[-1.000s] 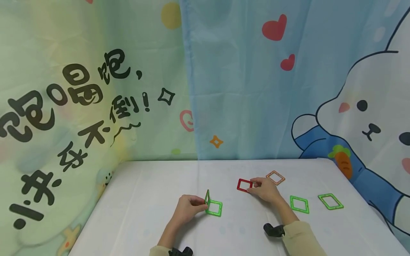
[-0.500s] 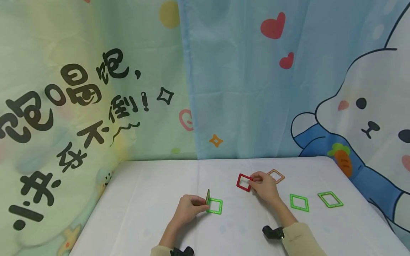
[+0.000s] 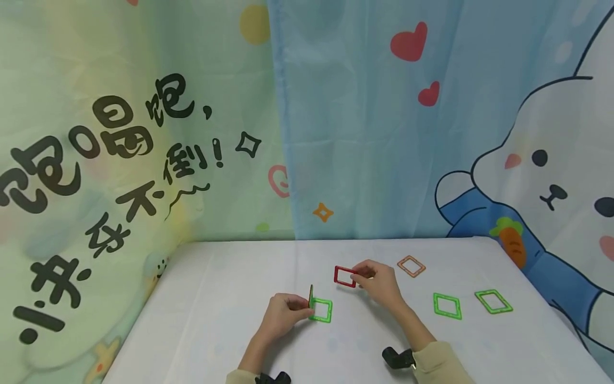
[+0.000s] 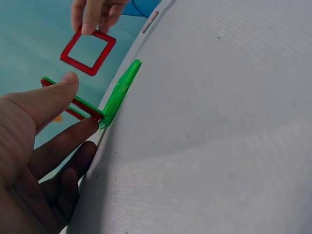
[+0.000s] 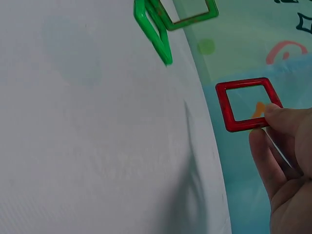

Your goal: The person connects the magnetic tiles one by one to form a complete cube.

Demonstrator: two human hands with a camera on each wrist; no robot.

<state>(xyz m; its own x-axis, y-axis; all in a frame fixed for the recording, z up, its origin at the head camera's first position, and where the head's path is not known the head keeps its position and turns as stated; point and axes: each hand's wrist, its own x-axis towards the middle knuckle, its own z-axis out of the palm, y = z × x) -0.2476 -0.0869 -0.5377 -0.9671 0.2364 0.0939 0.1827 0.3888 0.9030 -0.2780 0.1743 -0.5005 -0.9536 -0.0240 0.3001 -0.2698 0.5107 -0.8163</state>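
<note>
With thumb and fingers, my left hand (image 3: 283,316) pinches an upright square frame tile (image 3: 310,297), whose edges show both green and red in the left wrist view. Its foot stands at the left side of a green square frame tile (image 3: 330,312) lying on the table. Off to the right and farther back, my right hand (image 3: 380,285) holds a red square frame tile (image 5: 222,105) by one side, between thumb and fingers. This red tile is raised above the table and apart from the green pieces.
On the white table (image 3: 206,304) lie an orange frame tile (image 3: 417,261) at the back right and two green frame tiles, one nearer (image 3: 448,316) and one farther right (image 3: 501,311). A printed curtain (image 3: 364,160) hangs behind the table.
The right hand has lifted the red tile and carried it left, away from beside the orange tile. The left hand stays nearly in place with its upright tile.
</note>
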